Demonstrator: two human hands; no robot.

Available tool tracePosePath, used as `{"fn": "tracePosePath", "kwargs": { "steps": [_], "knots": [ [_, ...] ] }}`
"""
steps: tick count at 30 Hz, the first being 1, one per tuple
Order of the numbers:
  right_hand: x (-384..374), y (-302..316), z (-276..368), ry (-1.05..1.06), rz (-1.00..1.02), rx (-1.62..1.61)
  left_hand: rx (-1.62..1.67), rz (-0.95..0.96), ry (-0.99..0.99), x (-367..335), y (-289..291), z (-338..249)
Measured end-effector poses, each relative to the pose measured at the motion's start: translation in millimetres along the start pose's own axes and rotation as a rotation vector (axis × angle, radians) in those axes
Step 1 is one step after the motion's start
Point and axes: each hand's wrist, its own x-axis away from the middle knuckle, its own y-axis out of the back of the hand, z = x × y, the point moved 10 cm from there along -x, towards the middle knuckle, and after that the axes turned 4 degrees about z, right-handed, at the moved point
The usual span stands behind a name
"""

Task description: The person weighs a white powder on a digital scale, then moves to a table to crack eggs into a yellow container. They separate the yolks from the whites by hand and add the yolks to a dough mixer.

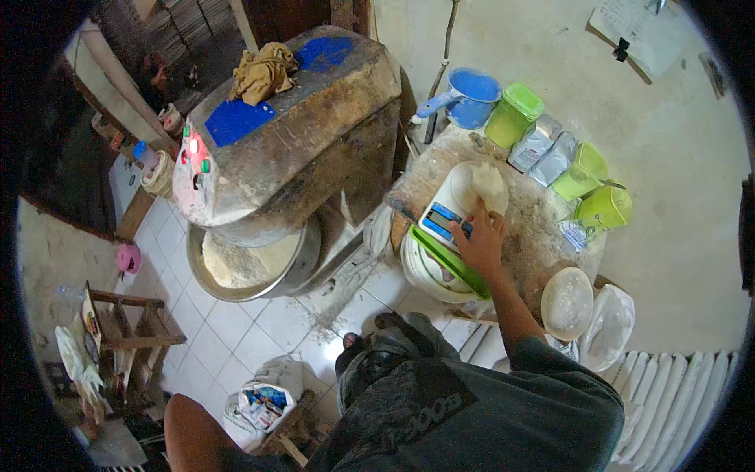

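Note:
My right hand [481,242] reaches over a white digital scale [443,220] on the floury table. Its index finger stretches out to the pale powder [486,182] on the scale's round pan, touching or nearly touching it. The other fingers are partly bent, with nothing plainly held in them; a small dark spot shows by the thumb. Close under the wrist lies a green lid [450,259] across a white bucket [429,271]. Of my left arm [193,436] only a bare part shows at the lower left; the left hand is out of view.
A big mixer [291,141] stands left, its steel bowl [311,252] holding flour. Along the wall are a blue dipper [472,98], green containers [515,116] and silver packets [553,157]. A round pale lid [567,303] lies right. Below are a sack [279,377] and wooden stool [141,342].

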Motion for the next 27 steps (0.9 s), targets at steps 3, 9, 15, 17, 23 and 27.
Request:
{"fn": "tracePosePath", "kwargs": {
  "steps": [3, 9, 15, 17, 23, 27],
  "knots": [
    [-7, -5, -2, 0.021, 0.028, 0.006, -0.010, -0.019, 0.037, -4, -7, 4],
    [27, 4, 83, 0.389, -0.020, -0.209, -0.103, -0.066, 0.149, 5, -14, -16],
    [108, -69, 196, 0.680, 0.456, -0.535, -0.315, -0.161, 0.330, 23, -21, -91],
    [135, -106, 212, 0.758, 0.579, -0.588, -0.407, -0.189, 0.392, 32, -28, -125],
    [240, -225, 226, 1.038, 0.817, -0.415, -0.751, -0.262, 0.615, 38, -85, -262],
    [349, -293, 247, 1.163, 1.130, -0.185, -0.970, -0.327, 0.757, 51, -129, -354]
  ]
}}
